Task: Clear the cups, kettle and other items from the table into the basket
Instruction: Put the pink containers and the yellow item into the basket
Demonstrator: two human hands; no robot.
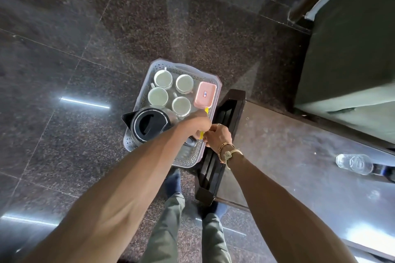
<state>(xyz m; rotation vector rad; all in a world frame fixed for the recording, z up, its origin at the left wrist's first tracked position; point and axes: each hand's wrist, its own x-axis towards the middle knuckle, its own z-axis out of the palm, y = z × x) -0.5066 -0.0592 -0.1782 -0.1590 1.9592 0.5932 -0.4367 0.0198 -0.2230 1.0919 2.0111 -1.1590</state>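
A grey perforated basket (149, 66) sits beside the table's left end. In it stand several white cups (163, 79), a black-lidded kettle (149, 125) at the near left and a pink lidded box (205, 94) on the right. My left hand (195, 121) reaches over the basket's right side and grips a thin yellow item (206, 110), which sticks out above and below the hand. My right hand (218, 137) is right next to it at the basket's right rim, and its curled fingers pinch the yellow item's lower end.
The brown table (288, 156) with a dark wooden edge (226, 117) stretches to the right and holds a clear bottle (353, 164) lying on its side. Dark polished floor tiles surround the basket. My legs and feet are below it. A dark cabinet stands at the far right.
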